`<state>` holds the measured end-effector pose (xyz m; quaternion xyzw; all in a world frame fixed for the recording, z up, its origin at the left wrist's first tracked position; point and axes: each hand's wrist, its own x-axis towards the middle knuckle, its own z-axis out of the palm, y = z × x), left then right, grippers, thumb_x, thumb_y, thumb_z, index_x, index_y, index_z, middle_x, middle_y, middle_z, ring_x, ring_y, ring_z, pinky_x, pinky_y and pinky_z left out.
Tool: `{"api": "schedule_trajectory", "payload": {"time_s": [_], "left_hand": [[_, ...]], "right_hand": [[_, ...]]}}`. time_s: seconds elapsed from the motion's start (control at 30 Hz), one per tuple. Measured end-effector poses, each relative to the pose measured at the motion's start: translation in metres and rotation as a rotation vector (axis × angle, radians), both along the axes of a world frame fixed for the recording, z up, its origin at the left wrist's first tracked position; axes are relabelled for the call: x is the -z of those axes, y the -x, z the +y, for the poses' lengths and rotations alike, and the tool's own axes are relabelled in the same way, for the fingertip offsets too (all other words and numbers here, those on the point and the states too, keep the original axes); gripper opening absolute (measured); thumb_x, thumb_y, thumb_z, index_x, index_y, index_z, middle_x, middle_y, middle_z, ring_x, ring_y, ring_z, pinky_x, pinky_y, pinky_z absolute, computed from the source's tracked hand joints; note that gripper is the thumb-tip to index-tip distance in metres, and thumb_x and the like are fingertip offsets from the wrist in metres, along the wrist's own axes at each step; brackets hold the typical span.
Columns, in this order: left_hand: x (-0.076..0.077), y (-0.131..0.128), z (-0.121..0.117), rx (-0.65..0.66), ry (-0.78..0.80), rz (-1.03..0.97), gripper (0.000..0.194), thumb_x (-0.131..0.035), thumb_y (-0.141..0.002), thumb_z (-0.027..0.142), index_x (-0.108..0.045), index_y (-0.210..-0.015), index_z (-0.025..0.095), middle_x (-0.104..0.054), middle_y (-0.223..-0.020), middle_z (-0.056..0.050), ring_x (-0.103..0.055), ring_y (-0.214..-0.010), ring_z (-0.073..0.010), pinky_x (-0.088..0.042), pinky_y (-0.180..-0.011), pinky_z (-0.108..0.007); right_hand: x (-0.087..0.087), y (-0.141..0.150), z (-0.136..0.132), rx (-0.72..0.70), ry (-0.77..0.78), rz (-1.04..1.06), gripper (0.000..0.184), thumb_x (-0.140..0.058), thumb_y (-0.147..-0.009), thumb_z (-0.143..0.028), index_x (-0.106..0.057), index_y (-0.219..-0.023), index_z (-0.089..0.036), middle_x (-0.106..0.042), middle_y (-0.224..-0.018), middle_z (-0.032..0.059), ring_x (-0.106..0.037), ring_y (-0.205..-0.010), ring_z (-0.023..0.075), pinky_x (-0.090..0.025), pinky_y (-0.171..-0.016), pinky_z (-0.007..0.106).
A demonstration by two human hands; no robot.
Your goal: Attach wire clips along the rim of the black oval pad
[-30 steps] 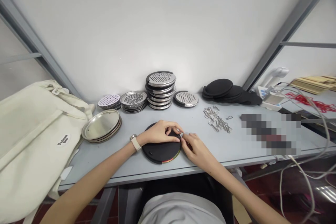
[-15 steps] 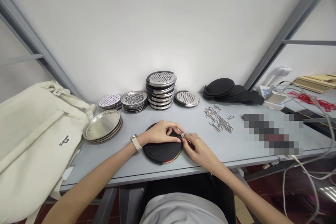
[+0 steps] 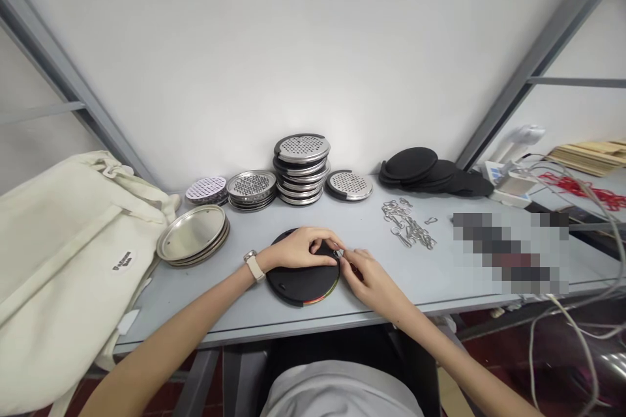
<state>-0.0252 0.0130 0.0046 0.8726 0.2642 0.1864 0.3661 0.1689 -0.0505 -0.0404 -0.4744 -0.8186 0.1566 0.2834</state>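
Note:
A round black case (image 3: 304,283) lies flat on the table before me, with a red, yellow and green strip showing along its lower right rim. Resting over its upper part, my left hand (image 3: 306,247) is closed, its thumb on the case and its index fingertip at the right edge. There, my right hand (image 3: 364,277) pinches a small metal clip (image 3: 338,252) against that edge; most of the clip is hidden by fingertips. Several similar metal clips (image 3: 413,231) lie in a loose pile to the right.
Behind the hands stand a tall stack of round graters (image 3: 302,172), lower grater stacks (image 3: 252,187) and a single grater (image 3: 349,184). Round metal plates (image 3: 193,234) and a cream bag (image 3: 73,260) are on the left. Black round covers (image 3: 411,164) lie at the back right.
Both hands stay at the case's right edge with only slight finger movement. A bit more of the metal clip shows between the fingertips. The whole view has shifted slightly.

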Motion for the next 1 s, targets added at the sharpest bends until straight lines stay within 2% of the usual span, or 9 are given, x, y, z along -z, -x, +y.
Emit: {"api": "schedule_trajectory", "payload": {"time_s": [0.2, 0.57, 0.73, 1.0], "left_hand": [[-0.0012, 0.0002, -0.0010, 0.017, 0.000, -0.034, 0.032, -0.067, -0.082, 0.033, -0.064, -0.109, 0.017, -0.063, -0.090, -0.001, -0.039, -0.060, -0.0072, -0.035, -0.058, -0.019], [-0.0017, -0.0002, -0.0002, -0.002, 0.009, -0.007, 0.031, -0.069, -0.080, 0.031, -0.065, -0.109, 0.018, -0.059, -0.075, 0.003, -0.039, -0.058, -0.0065, -0.033, -0.055, -0.018], [-0.0018, -0.0001, -0.0002, -0.009, 0.015, 0.011, 0.033, -0.068, -0.080, 0.033, -0.065, -0.110, 0.019, -0.055, -0.069, 0.003, -0.040, -0.058, -0.0071, -0.033, -0.056, -0.018], [0.0007, 0.0005, 0.0006, -0.005, 0.025, 0.005, 0.033, -0.067, -0.081, 0.033, -0.065, -0.110, 0.019, -0.060, -0.076, 0.002, -0.042, -0.059, -0.0074, -0.034, -0.057, -0.018]], "right_hand": [[0.0026, 0.0038, -0.0037, 0.026, -0.064, -0.103, 0.026, -0.031, -0.099, -0.020, -0.050, -0.081, -0.019, -0.054, -0.071, 0.0037, -0.048, -0.070, 0.0204, -0.037, -0.070, 0.033], [-0.0003, 0.0061, -0.0038, 0.031, -0.063, -0.109, 0.023, -0.037, -0.094, -0.017, -0.043, -0.073, -0.020, -0.050, -0.067, 0.0020, -0.047, -0.070, 0.0201, -0.037, -0.070, 0.032], [-0.0005, 0.0051, -0.0040, 0.027, -0.069, -0.116, 0.021, -0.036, -0.094, -0.016, -0.046, -0.075, -0.019, -0.052, -0.069, 0.0026, -0.047, -0.071, 0.0202, -0.038, -0.070, 0.033], [0.0009, 0.0045, -0.0028, 0.036, -0.059, -0.131, 0.021, -0.037, -0.094, -0.017, -0.050, -0.079, -0.018, -0.052, -0.069, 0.0034, -0.048, -0.072, 0.0211, -0.039, -0.071, 0.033]]}}
